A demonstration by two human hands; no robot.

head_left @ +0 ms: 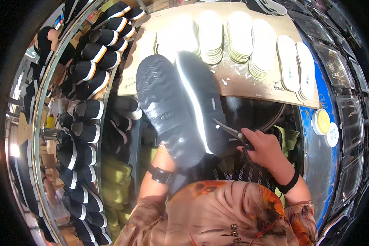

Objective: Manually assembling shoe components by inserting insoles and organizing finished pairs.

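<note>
A pair of black shoes (162,102), treaded soles facing up, is held up in front of me, with a bright white strip running down between them. My left forearm (159,158) reaches up behind the shoes. They hide the fingers of my left hand, but that hand supports them from below. My right hand (263,146) is closed around the handles of dark scissors (233,131). The blades point up and left, with their tips at the right-hand shoe's edge. Small white scraps show near the tips.
Ahead is a tan board (145,41) bearing stacks of white insoles (211,35) and white scraps. A rack of black shoes with pale soles (86,110) stands at left. At right, a yellow-topped tin (322,121) rests on a blue surface (315,164) beside black trays (348,117).
</note>
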